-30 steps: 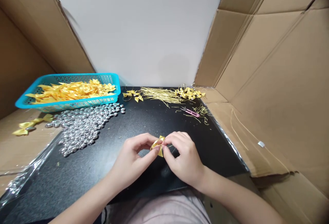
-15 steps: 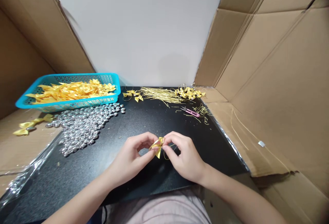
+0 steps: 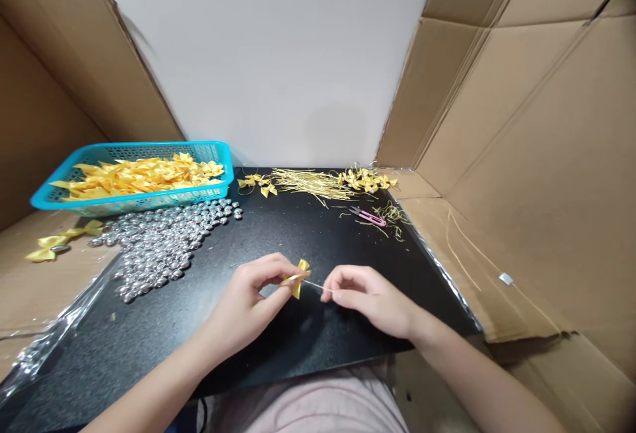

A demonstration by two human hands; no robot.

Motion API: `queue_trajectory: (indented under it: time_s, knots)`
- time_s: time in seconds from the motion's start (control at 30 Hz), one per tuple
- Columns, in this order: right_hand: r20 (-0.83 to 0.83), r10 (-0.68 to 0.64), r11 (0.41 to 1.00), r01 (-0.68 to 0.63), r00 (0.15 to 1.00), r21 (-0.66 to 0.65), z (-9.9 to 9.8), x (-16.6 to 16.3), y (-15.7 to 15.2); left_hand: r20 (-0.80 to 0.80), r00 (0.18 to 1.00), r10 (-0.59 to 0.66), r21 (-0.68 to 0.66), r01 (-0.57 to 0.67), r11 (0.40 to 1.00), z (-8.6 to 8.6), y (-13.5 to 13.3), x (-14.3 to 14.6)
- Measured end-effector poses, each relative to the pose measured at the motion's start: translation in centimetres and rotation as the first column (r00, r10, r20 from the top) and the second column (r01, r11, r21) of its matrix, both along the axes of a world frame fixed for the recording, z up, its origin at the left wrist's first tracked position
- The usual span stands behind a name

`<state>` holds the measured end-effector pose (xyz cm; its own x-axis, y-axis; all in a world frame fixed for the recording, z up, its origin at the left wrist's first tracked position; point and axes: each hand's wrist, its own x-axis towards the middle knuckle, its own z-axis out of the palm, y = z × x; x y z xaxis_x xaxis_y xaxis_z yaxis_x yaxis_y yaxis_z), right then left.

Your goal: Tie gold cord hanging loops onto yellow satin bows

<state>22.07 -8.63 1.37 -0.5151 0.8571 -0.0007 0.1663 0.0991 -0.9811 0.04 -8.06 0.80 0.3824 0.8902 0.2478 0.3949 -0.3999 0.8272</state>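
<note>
Over the near middle of the black table, my left hand [image 3: 258, 294] pinches a yellow ribbon bow [image 3: 299, 279] between thumb and fingertips. From the bow a thin gold cord [image 3: 318, 286] runs straight to the right. My right hand [image 3: 370, 300] is closed on the far end of that cord, a short way from the bow. My left fingers cover part of the bow, so I cannot tell whether a bead sits on it.
A blue basket [image 3: 226, 181] of yellow bows stands back left, with many silver beads [image 3: 163, 241] before it. Gold cords [image 3: 313, 183], finished-looking bows [image 3: 365, 179], pink thread snips [image 3: 370, 216] and cord scraps [image 3: 392, 213] lie at the back. Cardboard walls [image 3: 536, 155] flank the black table [image 3: 278, 228].
My right hand has moved right, away from the bow, and the cord between my hands is now drawn straight. My left hand has shifted slightly left with the bow.
</note>
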Motion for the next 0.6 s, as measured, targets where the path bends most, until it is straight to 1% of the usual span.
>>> queue_trajectory:
  time_s: [0.03,0.07,0.17,0.33,0.43,0.5,0.6]
  knots:
    - [-0.046,0.052,0.995,-0.055,0.998,-0.081,0.2,0.9,0.2,-0.011,1.000,0.001,-0.007,-0.001,1.000,0.0,0.1,-0.2]
    - [-0.097,0.080,0.988,-0.092,0.992,-0.126,0.5,1.8,0.4,-0.018,1.000,0.001,-0.022,-0.001,1.000,-0.1,0.1,-0.3]
    - [-0.167,0.098,0.977,-0.127,0.981,-0.172,1.3,4.5,0.9,-0.019,1.000,-0.005,-0.100,0.003,0.995,-0.3,0.2,-0.5]
    - [-0.076,0.053,0.987,-0.064,0.996,-0.149,3.0,8.0,1.4,0.037,0.999,-0.009,-0.269,0.019,0.963,-0.6,0.5,-0.5]
    - [0.000,0.086,0.988,-0.085,0.996,-0.126,3.9,9.5,1.4,0.086,0.996,-0.007,-0.338,0.035,0.940,-0.6,0.7,-0.7]
    - [0.031,0.099,0.989,-0.095,0.995,-0.110,4.1,10.4,1.3,0.129,0.992,-0.014,-0.374,0.062,0.925,-0.6,0.8,-1.0]
    - [0.027,0.060,0.994,-0.057,0.998,-0.089,4.0,11.2,1.1,0.211,0.977,-0.020,-0.425,0.110,0.899,-0.5,0.7,-1.2]
